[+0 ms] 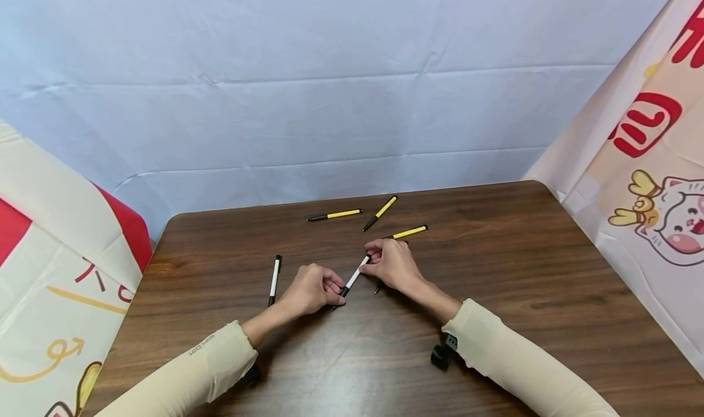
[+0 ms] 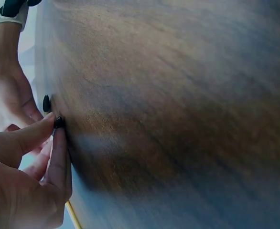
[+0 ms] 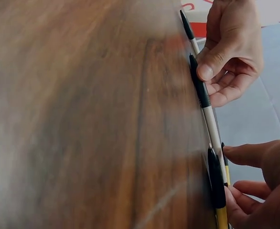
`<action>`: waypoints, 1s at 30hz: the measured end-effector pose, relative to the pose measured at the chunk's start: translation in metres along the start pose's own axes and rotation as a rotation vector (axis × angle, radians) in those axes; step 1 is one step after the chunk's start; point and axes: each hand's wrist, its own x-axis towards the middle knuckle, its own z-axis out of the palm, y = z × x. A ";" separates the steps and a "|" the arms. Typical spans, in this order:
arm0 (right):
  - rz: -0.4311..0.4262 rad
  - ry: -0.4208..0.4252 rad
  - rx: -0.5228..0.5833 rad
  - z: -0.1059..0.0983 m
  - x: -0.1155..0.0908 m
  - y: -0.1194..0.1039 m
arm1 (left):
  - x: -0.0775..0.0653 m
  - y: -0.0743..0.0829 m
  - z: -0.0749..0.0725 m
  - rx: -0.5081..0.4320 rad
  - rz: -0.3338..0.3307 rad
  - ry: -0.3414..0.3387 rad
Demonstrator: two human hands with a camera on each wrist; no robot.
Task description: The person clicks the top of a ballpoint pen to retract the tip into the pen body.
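A white pen point(image 1: 354, 276) with a black grip lies slanted on the table between my two hands. My left hand point(image 1: 312, 290) pinches its black grip end between thumb and fingers, as the left wrist view also shows. At the far end of the same pen, my right hand point(image 1: 393, 264) holds it with thumb and fingertips. Beneath the right hand lies another pen, mostly hidden; in the right wrist view it shows a black grip point(image 3: 216, 174) and yellow barrel. Just beyond that hand is a yellow pen point(image 1: 409, 232), partly covered.
A second white pen point(image 1: 275, 277) lies left of my left hand, its lower end near the wrist. Two yellow pens, one flat point(image 1: 335, 214) and one slanted point(image 1: 381, 213), lie near the back edge of the brown wooden table point(image 1: 522, 270). Pale cloth point(image 1: 352, 117) hangs behind.
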 end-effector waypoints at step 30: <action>0.170 0.048 0.330 0.013 0.013 -0.006 | -0.003 -0.001 -0.001 -0.048 -0.044 0.002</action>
